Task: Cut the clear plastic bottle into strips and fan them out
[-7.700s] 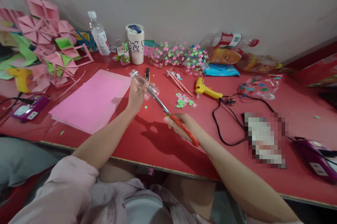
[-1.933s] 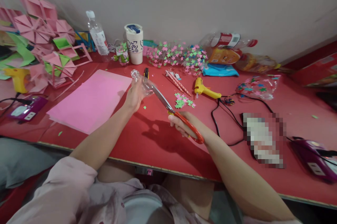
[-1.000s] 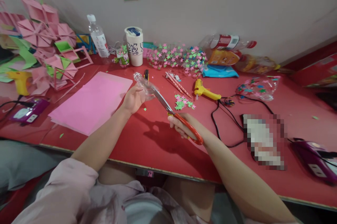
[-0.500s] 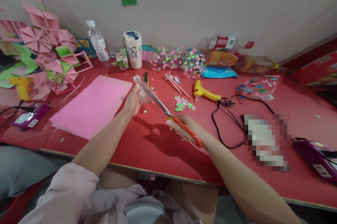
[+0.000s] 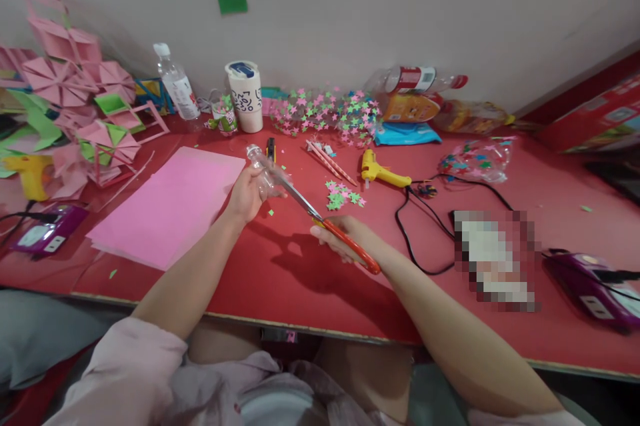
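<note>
My left hand [image 5: 246, 196] is closed around a piece of clear plastic bottle [image 5: 257, 158], its threaded neck pointing up and away from me. In my right hand [image 5: 345, 236] is a pair of scissors [image 5: 353, 246] with red-orange handles. The blades reach left to the cut side of the plastic; whether they have closed on it I cannot tell. Both hands are above the red table [image 5: 300, 299]. Beyond the scissors lies a small pile of green and pink paper stars [image 5: 343, 196]. Left of my left hand are pink paper sheets [image 5: 170, 206].
A yellow glue gun [image 5: 383, 173] with a black cord lies to the right. At the back stand a water bottle [image 5: 180, 93] and a white tumbler [image 5: 245, 103], beside star-covered clear plastic [image 5: 325, 113]. A box cutter [image 5: 271, 149] lies past my left hand. Purple power strips [image 5: 593, 289] sit at both sides.
The view has shifted slightly, so the table's things appear a little further left. My hands keep the same hold on the plastic bottle piece and the scissors.
</note>
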`<action>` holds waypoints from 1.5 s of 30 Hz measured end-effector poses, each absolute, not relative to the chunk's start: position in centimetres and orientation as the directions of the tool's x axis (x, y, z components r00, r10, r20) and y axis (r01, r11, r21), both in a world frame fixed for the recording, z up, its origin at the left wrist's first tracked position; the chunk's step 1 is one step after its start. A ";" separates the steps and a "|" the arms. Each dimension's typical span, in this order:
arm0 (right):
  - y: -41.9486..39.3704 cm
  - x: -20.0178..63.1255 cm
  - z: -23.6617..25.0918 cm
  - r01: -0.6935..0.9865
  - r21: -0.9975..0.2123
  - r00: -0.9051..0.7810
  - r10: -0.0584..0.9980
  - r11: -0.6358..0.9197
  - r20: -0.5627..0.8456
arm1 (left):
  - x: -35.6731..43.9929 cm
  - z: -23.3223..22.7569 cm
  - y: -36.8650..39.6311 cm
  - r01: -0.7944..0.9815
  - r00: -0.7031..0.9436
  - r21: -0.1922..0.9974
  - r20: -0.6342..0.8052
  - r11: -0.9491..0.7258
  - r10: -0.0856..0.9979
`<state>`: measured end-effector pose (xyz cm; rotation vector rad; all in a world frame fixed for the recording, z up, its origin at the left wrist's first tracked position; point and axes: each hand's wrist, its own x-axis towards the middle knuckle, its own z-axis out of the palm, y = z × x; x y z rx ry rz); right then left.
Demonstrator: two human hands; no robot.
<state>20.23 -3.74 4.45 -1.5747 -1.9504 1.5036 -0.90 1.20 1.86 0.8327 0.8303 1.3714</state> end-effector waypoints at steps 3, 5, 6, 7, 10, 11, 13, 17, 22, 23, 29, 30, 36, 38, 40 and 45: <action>-3.7 20.3 4.4 0.618 -0.781 -0.393 0.827 -0.085 -0.401 | -0.9 1.7 1.3 -0.459 0.017 0.888 -0.021 0.027 1.000; -3.7 20.3 4.3 0.624 -0.778 -0.392 0.829 -0.078 -0.398 | -0.8 1.5 1.4 -0.449 0.018 0.893 -0.009 0.016 1.000; -3.7 20.4 4.2 0.625 -0.777 -0.395 0.828 -0.075 -0.398 | -0.8 1.3 1.4 -0.445 0.012 0.896 -0.002 0.007 1.000; -3.7 20.4 4.2 0.624 -0.778 -0.399 0.826 -0.073 -0.398 | -0.8 1.2 1.4 -0.441 0.001 0.897 0.003 -0.002 1.000; -3.8 20.4 4.0 0.608 -0.789 -0.411 0.816 -0.086 -0.406 | -0.7 1.0 1.4 -0.422 -0.028 0.906 0.020 -0.030 0.999; -3.8 20.4 4.0 0.602 -0.793 -0.414 0.813 -0.092 -0.409 | -0.6 1.0 1.4 -0.412 -0.026 0.910 0.029 -0.037 0.999; -4.0 20.3 4.1 0.593 -0.799 -0.421 0.807 -0.101 -0.415 | -0.4 1.0 1.4 -0.389 -0.031 0.920 0.041 -0.050 0.999; -4.6 20.0 4.4 0.585 -0.803 -0.422 0.802 -0.116 -0.423 | 0.1 1.2 1.2 -0.365 -0.156 0.925 0.049 -0.104 0.987; -4.9 19.9 4.5 0.555 -0.821 -0.467 0.767 -0.133 -0.440 | 0.6 1.1 1.1 -0.324 -0.311 0.921 0.111 -0.215 0.944; -4.9 19.9 4.5 0.553 -0.822 -0.472 0.761 -0.138 -0.445 | 0.7 1.0 1.1 -0.319 -0.333 0.919 0.119 -0.230 0.936; -5.0 19.6 4.8 0.563 -0.815 -0.465 0.763 -0.137 -0.449 | 0.4 1.0 1.2 -0.305 -0.424 0.911 0.130 -0.277 0.896; -5.1 19.5 4.8 0.564 -0.815 -0.464 0.765 -0.134 -0.447 | 0.4 1.0 1.2 -0.305 -0.425 0.912 0.128 -0.275 0.896; -5.2 19.3 4.4 0.574 -0.813 -0.473 0.773 -0.093 -0.423 | 0.8 1.0 0.8 -0.309 -0.391 0.913 0.134 -0.268 0.910; -5.2 19.4 4.3 0.563 -0.822 -0.478 0.777 -0.087 -0.410 | 0.9 0.9 0.8 -0.310 -0.382 0.911 0.144 -0.273 0.913; -5.2 19.4 4.1 0.557 -0.826 -0.477 0.780 -0.089 -0.405 | 1.0 0.7 0.8 -0.309 -0.373 0.912 0.146 -0.271 0.916; -5.2 19.4 4.1 0.559 -0.826 -0.480 0.784 -0.071 -0.393 | 1.0 0.4 1.0 -0.325 -0.357 0.906 0.147 -0.271 0.922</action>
